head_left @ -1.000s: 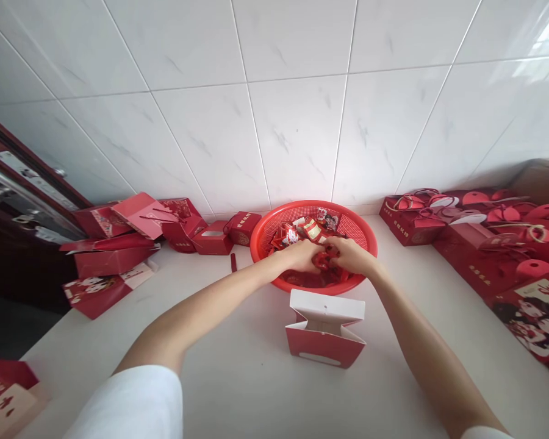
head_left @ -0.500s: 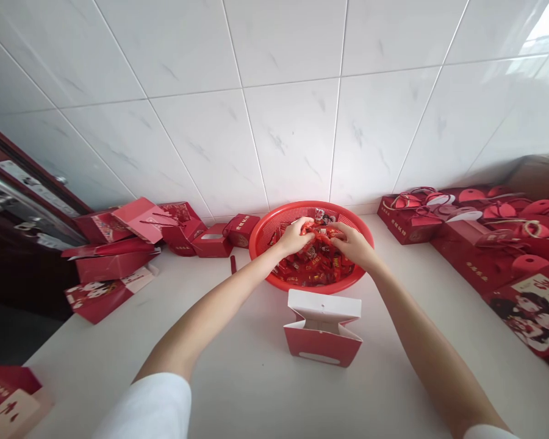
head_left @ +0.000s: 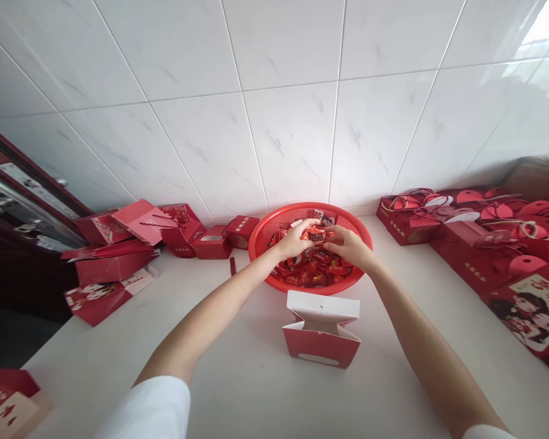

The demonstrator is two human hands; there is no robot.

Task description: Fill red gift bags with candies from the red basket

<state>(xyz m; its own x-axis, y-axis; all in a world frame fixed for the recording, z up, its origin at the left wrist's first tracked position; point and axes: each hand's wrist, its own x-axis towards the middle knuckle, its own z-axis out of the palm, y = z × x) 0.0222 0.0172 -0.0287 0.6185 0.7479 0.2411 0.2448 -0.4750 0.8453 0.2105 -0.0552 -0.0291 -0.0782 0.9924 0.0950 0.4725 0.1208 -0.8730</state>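
A red plastic basket [head_left: 261, 268] full of red-wrapped candies [head_left: 308, 272] stands against the tiled wall. Both of my hands are over the candies, facing each other. My left hand [head_left: 297, 239] has its fingers curled around some wrapped candy [head_left: 316, 236]. Close by on the right, my right hand [head_left: 349, 245] is bent inward with its fingers closed on candy too; the fingertips are partly hidden. In front of the basket, an open red paper box [head_left: 321, 346] stands upright with its white-lined flap raised, and neither hand touches it.
Folded red gift boxes [head_left: 114, 265] are piled at the left beside a dark door frame [head_left: 27, 183]. Many red boxes with cord handles [head_left: 476, 256] crowd the right side. Another box [head_left: 9, 402] sits at the lower left. A small dark red strip [head_left: 232, 266] lies left of the basket.
My fingers have shifted slightly among the candies, and the gap between my hands shows more candy. The basket and the open box stay in place.
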